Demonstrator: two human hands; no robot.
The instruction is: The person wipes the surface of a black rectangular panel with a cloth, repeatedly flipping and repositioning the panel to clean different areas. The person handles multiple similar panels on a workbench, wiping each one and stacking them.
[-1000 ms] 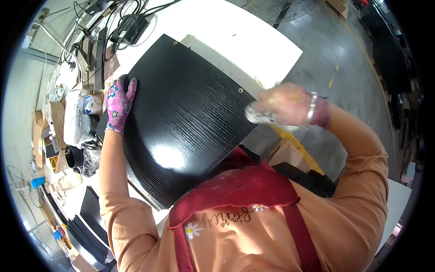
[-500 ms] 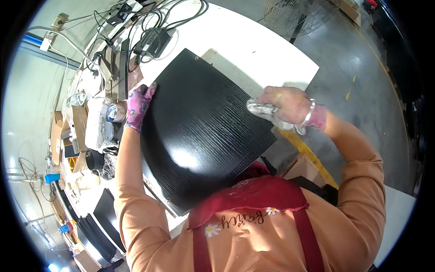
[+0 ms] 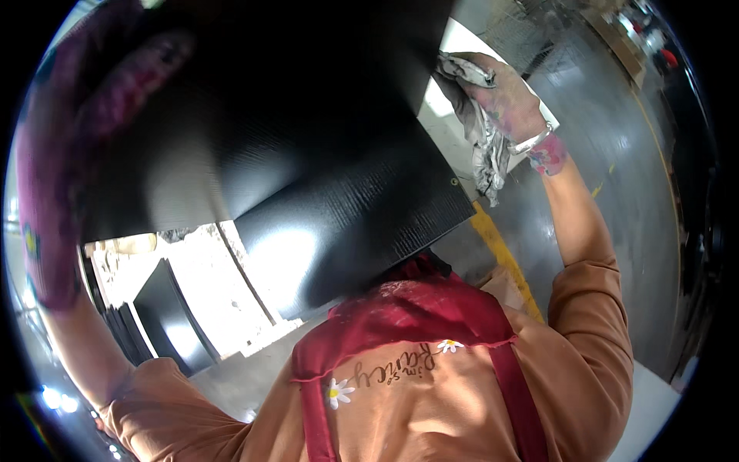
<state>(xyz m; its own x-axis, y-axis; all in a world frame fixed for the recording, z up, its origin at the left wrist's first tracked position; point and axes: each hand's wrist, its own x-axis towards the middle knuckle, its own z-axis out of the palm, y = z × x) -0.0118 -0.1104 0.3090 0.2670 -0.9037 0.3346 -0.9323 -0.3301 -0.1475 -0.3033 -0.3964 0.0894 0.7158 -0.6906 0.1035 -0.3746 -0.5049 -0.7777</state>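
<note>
A black, ridged panel (image 3: 308, 85) is raised close in front of me and fills much of the upper view, its face in deep shadow. My left hand (image 3: 48, 177), in a pink-purple flowered glove, grips it at the left side, with a blurred finger or thumb lying across the face. Beneath shows another black ridged panel (image 3: 385, 200), with a small hole near its right corner. At the right edge of the raised panel, my gloved right hand (image 3: 508, 100) is closed around a crumpled grey-white cloth (image 3: 489, 158) that hangs down from it.
Several black sheets (image 3: 171, 319) lean at the lower left beside the white table (image 3: 223, 269). A yellow line (image 3: 500, 242) and a cardboard box (image 3: 508, 289) are at the right, by the grey floor (image 3: 616, 177). A wire fan (image 3: 523, 35) stands at the back.
My left hand has lifted a black panel up toward me and to the left, uncovering another below. My right hand has moved up and away with the cloth.
</note>
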